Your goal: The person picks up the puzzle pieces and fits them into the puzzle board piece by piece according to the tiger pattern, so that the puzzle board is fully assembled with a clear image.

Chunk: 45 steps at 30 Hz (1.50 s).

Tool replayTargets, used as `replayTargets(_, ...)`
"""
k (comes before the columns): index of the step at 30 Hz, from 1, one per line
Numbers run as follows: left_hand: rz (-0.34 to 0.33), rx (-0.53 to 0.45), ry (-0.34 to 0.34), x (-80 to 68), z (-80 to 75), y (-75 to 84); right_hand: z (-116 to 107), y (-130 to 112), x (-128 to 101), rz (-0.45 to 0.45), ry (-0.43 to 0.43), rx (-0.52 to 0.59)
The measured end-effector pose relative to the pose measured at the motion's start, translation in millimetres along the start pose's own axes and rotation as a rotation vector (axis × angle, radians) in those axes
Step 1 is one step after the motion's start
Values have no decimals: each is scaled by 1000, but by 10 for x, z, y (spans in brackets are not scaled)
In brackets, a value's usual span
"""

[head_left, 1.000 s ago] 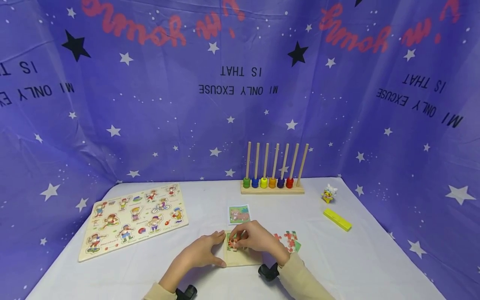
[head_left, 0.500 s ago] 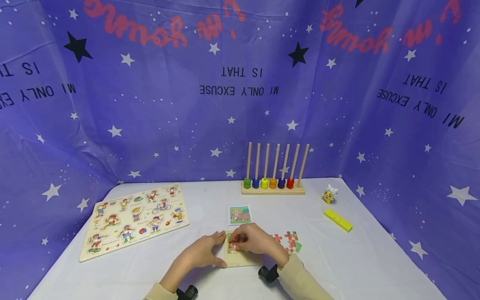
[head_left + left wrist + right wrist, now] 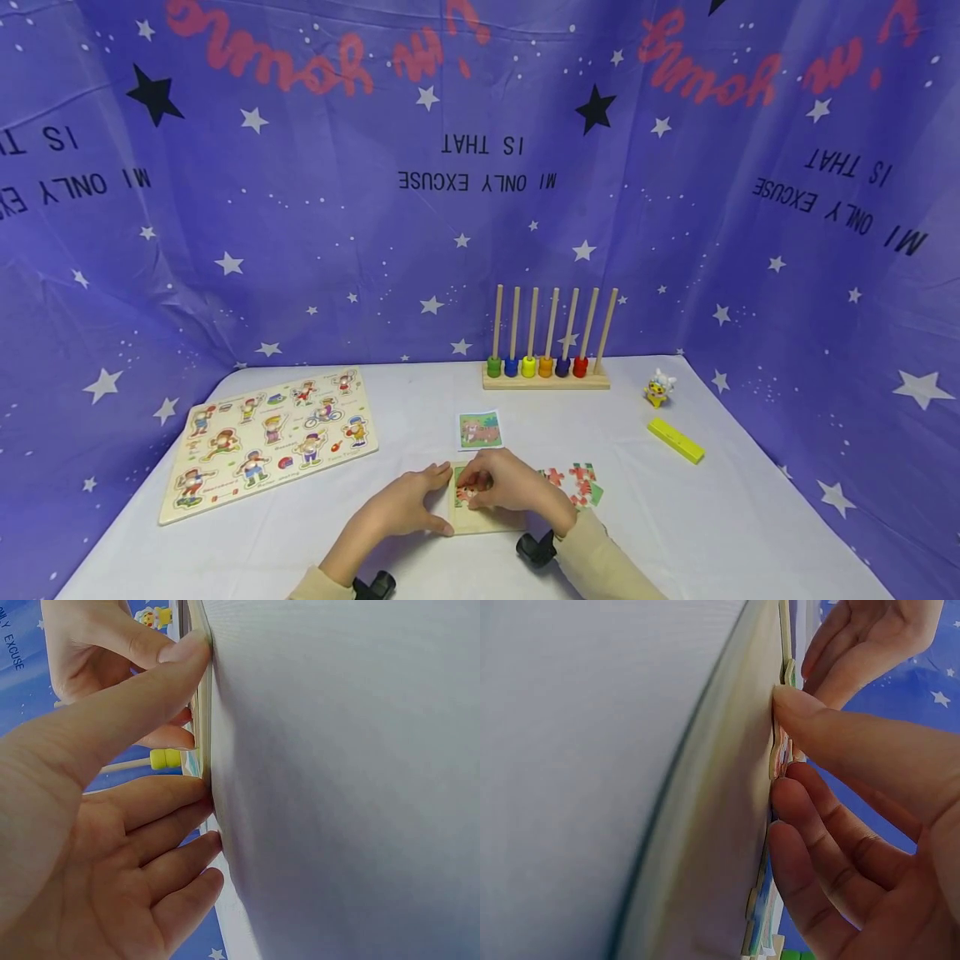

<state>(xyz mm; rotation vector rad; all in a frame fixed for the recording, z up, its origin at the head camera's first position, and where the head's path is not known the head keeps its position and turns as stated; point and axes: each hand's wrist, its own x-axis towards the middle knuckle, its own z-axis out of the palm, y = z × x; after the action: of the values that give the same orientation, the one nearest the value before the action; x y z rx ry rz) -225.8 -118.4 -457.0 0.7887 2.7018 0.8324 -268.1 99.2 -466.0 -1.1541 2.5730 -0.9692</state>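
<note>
A small wooden jigsaw tray (image 3: 486,523) lies on the white table in front of me. My left hand (image 3: 405,502) rests along its left side, thumb and extended fingers touching the edge; the left wrist view shows the thumb (image 3: 176,660) against the tray's rim. Over the tray's upper left part, my right hand (image 3: 513,482) pinches an orange jigsaw piece (image 3: 780,754) with thumb and fingers, low against the tray. Other pieces in the tray are partly hidden by that hand. Several loose jigsaw pieces (image 3: 581,483) lie to its right.
Behind the tray is a picture card (image 3: 480,430) with an animal. A wooden peg board (image 3: 270,446) with figures lies at left. At the back stands a bead rack (image 3: 546,382) with upright pegs. A small toy figure (image 3: 657,390) and a yellow block (image 3: 675,440) are at right.
My right hand has shifted slightly down toward me over the tray, and its fingers have changed position on the piece. The left hand keeps its place at the edge.
</note>
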Motion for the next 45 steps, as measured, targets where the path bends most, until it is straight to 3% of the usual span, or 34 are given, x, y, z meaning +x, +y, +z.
replayTargets(12,-1,0,0,4,-6,13,-7,9,-5,-28,-5,-4)
replayTargets(36,6,8,-2,11,3,-5,18,20,-9,14,32,-30)
replayTargets(45,10,3,3,9,5,-13,-61,37,-16,-12,-8,-40)
